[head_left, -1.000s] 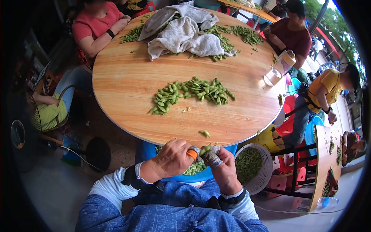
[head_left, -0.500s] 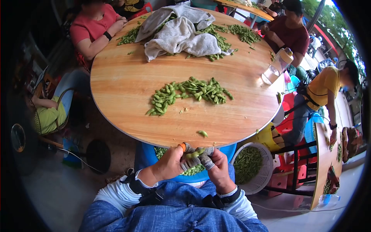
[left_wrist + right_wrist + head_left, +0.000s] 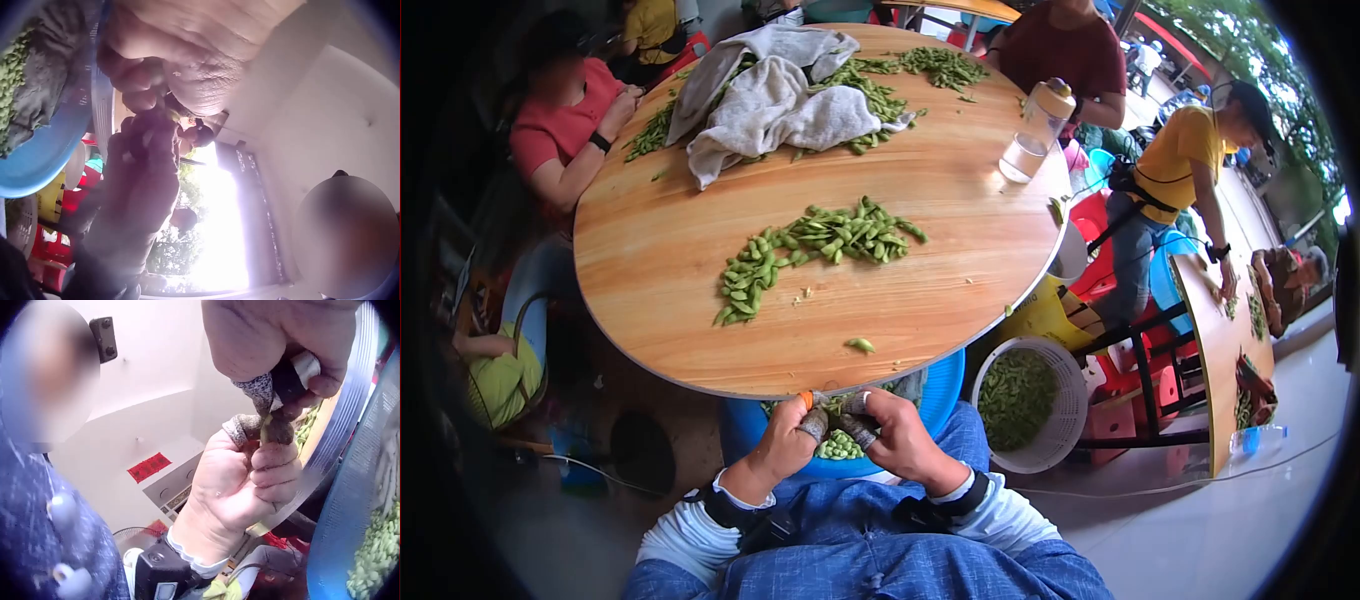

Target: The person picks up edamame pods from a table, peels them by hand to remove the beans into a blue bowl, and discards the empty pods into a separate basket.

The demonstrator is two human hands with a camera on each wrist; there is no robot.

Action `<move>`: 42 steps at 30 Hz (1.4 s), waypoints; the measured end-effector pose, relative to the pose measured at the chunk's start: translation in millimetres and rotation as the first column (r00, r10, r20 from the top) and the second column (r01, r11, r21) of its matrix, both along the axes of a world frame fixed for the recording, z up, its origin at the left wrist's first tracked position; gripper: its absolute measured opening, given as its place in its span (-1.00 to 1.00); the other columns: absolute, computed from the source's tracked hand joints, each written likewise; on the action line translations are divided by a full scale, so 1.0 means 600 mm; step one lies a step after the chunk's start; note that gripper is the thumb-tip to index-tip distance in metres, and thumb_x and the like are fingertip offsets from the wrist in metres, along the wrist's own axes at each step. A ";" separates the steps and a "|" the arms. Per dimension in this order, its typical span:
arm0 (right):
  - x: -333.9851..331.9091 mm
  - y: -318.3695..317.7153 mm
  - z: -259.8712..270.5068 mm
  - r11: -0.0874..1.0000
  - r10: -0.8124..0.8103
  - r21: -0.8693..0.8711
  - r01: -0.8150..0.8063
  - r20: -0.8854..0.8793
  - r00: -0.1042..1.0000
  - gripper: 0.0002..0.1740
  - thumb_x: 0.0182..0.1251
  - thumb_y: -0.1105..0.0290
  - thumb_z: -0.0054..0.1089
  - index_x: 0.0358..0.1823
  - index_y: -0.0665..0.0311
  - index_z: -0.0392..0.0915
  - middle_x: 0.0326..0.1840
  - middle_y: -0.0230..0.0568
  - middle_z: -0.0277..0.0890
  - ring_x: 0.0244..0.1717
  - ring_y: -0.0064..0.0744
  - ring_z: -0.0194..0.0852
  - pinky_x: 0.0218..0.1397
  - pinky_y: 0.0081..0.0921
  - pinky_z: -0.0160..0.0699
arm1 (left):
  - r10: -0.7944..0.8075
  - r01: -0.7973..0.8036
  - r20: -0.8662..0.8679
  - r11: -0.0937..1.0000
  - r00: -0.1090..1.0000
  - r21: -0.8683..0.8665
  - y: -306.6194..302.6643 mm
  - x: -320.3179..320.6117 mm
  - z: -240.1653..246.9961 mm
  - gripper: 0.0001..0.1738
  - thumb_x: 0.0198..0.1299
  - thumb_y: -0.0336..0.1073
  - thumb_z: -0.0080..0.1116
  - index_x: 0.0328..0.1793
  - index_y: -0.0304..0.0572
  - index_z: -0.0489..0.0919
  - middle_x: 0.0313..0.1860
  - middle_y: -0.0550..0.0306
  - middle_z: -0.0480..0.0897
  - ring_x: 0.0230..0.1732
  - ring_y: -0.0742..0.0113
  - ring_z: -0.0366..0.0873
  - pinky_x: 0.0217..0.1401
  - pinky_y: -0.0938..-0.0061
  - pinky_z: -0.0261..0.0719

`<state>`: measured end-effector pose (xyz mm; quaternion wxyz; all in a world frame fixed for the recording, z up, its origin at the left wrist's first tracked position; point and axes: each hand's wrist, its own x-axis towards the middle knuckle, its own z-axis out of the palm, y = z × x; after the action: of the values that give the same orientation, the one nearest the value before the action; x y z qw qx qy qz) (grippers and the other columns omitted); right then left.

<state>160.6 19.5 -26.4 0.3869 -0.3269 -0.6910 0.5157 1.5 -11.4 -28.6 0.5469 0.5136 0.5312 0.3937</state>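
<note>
Both hands meet over a blue basin (image 3: 945, 385) at the near table edge, in the head view. A green pod (image 3: 267, 429) is pinched between the two hands in the right wrist view. The left hand (image 3: 785, 440) has an orange band and grey wrapping on its fingers; its thumb and fingers grip one end of the pod. The right hand (image 3: 905, 440), also with grey-wrapped fingertips, pinches the other end. Shelled green beans (image 3: 838, 446) lie in the basin below. One loose pod (image 3: 860, 345) rests on the table close to its near edge.
On the round wooden table (image 3: 650, 300) are a pod pile (image 3: 840, 235), a grey cloth (image 3: 770, 110) over more pods, and a clear bottle (image 3: 1035, 135). A white basket (image 3: 1025, 400) of pods stands at right. Several people sit or stand around.
The head view has swung, so the table and basin sit further left. The hands stay together; the pod between them is now mostly hidden by the fingers. The person in yellow leans over the side table.
</note>
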 end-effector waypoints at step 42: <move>0.017 0.009 0.039 0.767 0.009 -0.595 -0.240 -0.364 0.931 -0.74 0.15 0.43 0.09 -0.16 0.41 0.43 -0.27 -0.37 0.49 -0.27 -0.65 0.37 -0.23 -0.71 0.30 | 0.077 0.029 0.616 0.987 0.784 -0.160 0.022 -0.002 0.024 -0.60 0.03 -0.27 0.16 -0.04 -0.20 0.32 -0.39 0.22 0.50 -0.52 0.60 0.40 -0.52 0.77 0.30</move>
<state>170.8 24.9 -2.7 0.3328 -0.2959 -0.4211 0.7902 0.0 1.9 -14.1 0.7253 0.3032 0.3587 0.5034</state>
